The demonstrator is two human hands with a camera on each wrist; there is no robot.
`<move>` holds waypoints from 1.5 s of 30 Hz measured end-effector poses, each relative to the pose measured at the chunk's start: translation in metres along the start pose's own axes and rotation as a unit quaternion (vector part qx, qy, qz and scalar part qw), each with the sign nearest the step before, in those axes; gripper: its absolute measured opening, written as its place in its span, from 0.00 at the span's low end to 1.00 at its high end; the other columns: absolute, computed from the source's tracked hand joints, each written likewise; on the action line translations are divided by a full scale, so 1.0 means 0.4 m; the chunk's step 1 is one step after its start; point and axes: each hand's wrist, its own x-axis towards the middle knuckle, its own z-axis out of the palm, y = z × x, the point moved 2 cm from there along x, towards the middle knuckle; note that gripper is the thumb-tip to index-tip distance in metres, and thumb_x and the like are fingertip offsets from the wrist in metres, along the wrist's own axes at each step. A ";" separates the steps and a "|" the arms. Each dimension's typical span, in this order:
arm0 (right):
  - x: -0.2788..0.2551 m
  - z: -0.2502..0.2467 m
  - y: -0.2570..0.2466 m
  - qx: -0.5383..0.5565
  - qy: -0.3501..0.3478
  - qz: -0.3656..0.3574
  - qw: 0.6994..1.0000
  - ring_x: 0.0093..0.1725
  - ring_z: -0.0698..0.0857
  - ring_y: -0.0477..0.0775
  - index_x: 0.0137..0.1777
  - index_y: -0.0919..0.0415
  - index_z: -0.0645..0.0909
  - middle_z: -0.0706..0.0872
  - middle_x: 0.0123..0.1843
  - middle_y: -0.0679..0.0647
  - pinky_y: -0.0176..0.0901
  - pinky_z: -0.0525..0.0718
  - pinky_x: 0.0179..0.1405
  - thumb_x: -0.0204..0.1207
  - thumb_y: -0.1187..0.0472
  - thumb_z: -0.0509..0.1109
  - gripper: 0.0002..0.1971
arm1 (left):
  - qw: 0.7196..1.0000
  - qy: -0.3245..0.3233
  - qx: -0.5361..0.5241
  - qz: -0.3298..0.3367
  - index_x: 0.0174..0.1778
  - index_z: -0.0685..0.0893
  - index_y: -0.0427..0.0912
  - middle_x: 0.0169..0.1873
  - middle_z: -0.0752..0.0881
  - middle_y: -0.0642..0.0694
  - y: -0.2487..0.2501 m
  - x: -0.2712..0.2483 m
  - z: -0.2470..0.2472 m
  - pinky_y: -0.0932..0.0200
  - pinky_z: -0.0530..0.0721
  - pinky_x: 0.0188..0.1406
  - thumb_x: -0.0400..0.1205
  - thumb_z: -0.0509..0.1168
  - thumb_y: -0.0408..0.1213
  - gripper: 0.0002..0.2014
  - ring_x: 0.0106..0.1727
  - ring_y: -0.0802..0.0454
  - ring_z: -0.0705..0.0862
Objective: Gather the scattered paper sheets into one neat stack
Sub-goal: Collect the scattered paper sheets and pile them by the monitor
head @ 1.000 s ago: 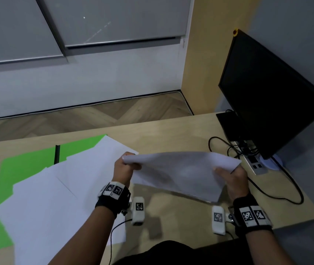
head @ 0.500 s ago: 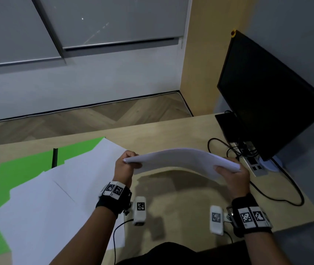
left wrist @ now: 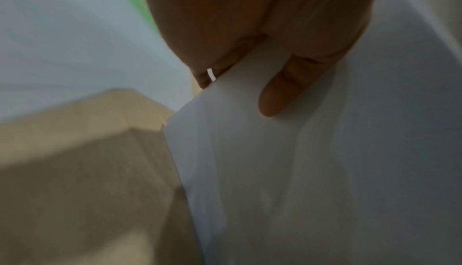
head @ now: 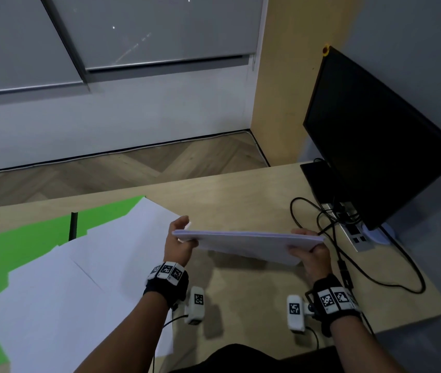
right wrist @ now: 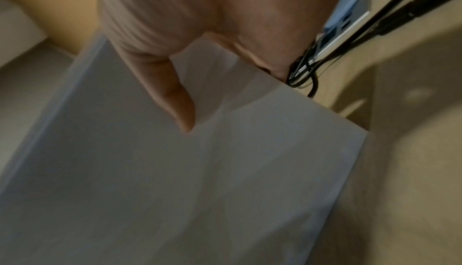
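1. A person seen from their own head looks down at a light wooden desk (head: 241,200), with both forearms reaching forward from the 6 o'clock edge of the view.
2. The two hands hold a thin bundle of white paper sheets (head: 246,244) in the air above the desk, just right of the view's center. The bundle lies nearly flat, its long edge running from 9 o'clock to 3 o'clock.
3. The left hand (head: 177,243) pinches the bundle's 9 o'clock end: the thumb (left wrist: 277,95) presses on one face while the fingers curl against the other.
4. The right hand (head: 310,254) pinches the 3 o'clock end in the same way, its thumb (right wrist: 175,99) lying on the paper and its fingers wrapped behind the edge.
5. Each wrist wears a black band with black-and-white square markers, and a small white camera hangs beside it.
6. More loose white sheets (head: 79,278) lie fanned and overlapping on the desk toward 8 o'clock, apart from the held bundle.
7. These loose sheets rest partly on a bright green mat (head: 25,238), which shows at 9 o'clock.
8. A black monitor (head: 370,141) stands at 2 o'clock, tilted, its screen dark.
9. At the foot of the monitor, toward 3 o'clock, lie a grey power strip (head: 354,234) and looping black cables (head: 391,275).
10. Beyond the desk, at 12 o'clock, are a wood-patterned floor and a pale wall.
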 end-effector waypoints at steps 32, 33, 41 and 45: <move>0.007 0.020 0.036 0.017 0.101 0.147 0.984 0.51 0.88 0.64 0.43 0.55 0.85 0.89 0.47 0.59 0.66 0.87 0.57 0.60 0.73 0.82 0.16 | 0.997 -0.020 0.045 -0.052 0.52 0.86 0.42 0.45 0.89 0.41 -0.013 -0.003 0.067 0.56 0.80 0.47 0.62 0.78 0.37 0.21 0.50 0.43 0.87; 0.009 0.015 0.029 0.016 0.100 0.142 0.985 0.50 0.88 0.64 0.43 0.56 0.85 0.90 0.47 0.58 0.65 0.87 0.56 0.60 0.73 0.82 0.16 | 0.998 -0.020 0.034 -0.059 0.51 0.87 0.42 0.44 0.89 0.41 -0.009 0.000 0.066 0.56 0.80 0.46 0.60 0.77 0.37 0.22 0.49 0.43 0.87; 0.011 -0.024 0.068 0.008 0.094 0.158 0.983 0.51 0.88 0.64 0.51 0.58 0.86 0.90 0.49 0.59 0.69 0.87 0.54 0.44 0.59 0.83 0.29 | 0.998 -0.032 0.027 -0.052 0.57 0.87 0.45 0.48 0.91 0.48 -0.032 -0.004 0.030 0.51 0.85 0.49 0.60 0.78 0.39 0.26 0.50 0.49 0.89; 0.011 -0.007 0.053 0.008 0.058 0.175 0.983 0.50 0.87 0.66 0.45 0.56 0.85 0.89 0.49 0.59 0.68 0.86 0.56 0.52 0.66 0.83 0.19 | 0.997 -0.037 0.031 -0.059 0.52 0.86 0.45 0.44 0.90 0.48 -0.020 -0.013 0.043 0.53 0.83 0.49 0.60 0.74 0.35 0.22 0.49 0.45 0.88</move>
